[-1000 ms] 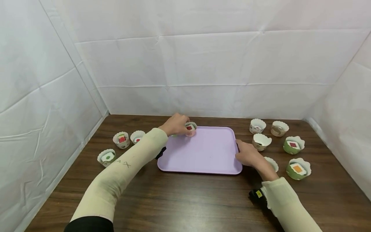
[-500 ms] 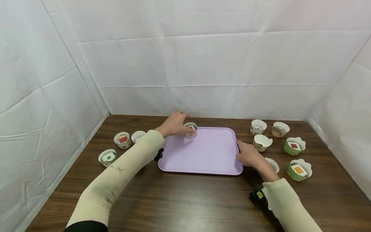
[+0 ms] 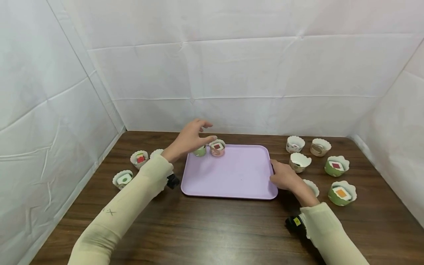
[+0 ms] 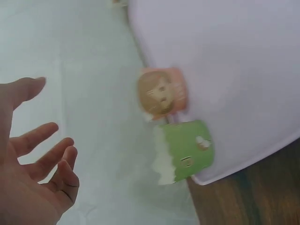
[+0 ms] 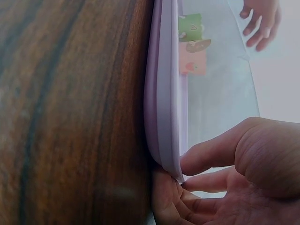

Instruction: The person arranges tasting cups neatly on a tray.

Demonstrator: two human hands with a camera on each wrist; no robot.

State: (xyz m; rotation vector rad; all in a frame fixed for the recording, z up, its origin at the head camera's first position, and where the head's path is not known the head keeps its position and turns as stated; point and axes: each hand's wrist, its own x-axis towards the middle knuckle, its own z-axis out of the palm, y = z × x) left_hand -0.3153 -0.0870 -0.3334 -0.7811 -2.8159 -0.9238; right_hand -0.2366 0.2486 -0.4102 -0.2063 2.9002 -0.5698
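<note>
A purple tray (image 3: 232, 173) lies on the dark wooden table. Near its far left corner stand a pink paper baking cup (image 3: 217, 150) and a green paper baking cup (image 3: 200, 151), side by side. My left hand (image 3: 191, 138) is raised just above and left of these cups, fingers spread and holding nothing; the left wrist view shows it apart from both. My right hand (image 3: 284, 174) pinches the tray's right rim, thumb on top and fingers beneath, as the right wrist view shows. A white square with a red centre sits inside the pink cup.
On the left, a cup with a red piece (image 3: 139, 159) and a cup with a green-dotted piece (image 3: 123, 179) stand, another partly behind the arm. Several cups stand right of the tray, including a green cup with an orange-centred square (image 3: 342, 193). White sheeting (image 3: 232, 73) encloses the table.
My left hand has let go of the pink cup, opened, and moved up and left, uncovering the green cup. The right hand keeps its hold on the tray's rim.
</note>
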